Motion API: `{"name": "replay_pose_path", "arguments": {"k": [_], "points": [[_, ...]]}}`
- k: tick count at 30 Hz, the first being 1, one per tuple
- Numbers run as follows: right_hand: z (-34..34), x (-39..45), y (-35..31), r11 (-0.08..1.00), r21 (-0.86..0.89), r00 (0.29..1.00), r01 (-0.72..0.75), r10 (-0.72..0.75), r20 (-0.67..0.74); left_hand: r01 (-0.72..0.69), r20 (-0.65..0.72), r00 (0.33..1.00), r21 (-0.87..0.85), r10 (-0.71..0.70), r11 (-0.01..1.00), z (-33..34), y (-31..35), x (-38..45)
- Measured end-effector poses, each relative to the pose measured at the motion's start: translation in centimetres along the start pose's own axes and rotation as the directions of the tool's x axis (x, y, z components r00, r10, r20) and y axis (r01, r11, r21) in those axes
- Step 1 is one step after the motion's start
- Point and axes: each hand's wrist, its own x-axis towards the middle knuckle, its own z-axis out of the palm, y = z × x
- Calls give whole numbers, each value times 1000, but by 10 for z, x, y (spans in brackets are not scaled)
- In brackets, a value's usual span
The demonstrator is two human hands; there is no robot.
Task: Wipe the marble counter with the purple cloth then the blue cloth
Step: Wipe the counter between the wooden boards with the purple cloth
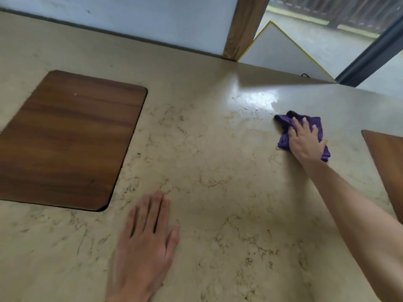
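The beige veined marble counter (207, 171) fills most of the view. My right hand (306, 140) presses flat on a crumpled purple cloth (283, 125) at the far right of the counter, arm stretched out. Just left of the cloth and a little farther back, a wet patch with water droplets (255, 103) shines on the marble. My left hand (146, 243) lies flat on the counter near the front, fingers slightly apart, holding nothing. No blue cloth is in view.
A dark wooden panel (67, 138) is set flush into the counter at the left. Another wooden panel (388, 162) shows at the right edge. A white wall, a wooden post (242, 29) and a leaning white board (281, 51) stand behind the counter.
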Motion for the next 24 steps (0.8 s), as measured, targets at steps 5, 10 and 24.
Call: {"name": "replay_pose_path", "arguments": {"k": [5,10,24], "points": [[8,23,-82,992,25,992,121,-122,37,-13,-18,1000,-28,12,1000,4,0,1],[24,4,-146,954,21,951,299,-299,75,-2,-20,1000,-44,1,999,4,1,1],[61,-180,-139,839,-74,841,538,-540,-9,29,11,1000,-58,-28,998,-2,0,0]]}}
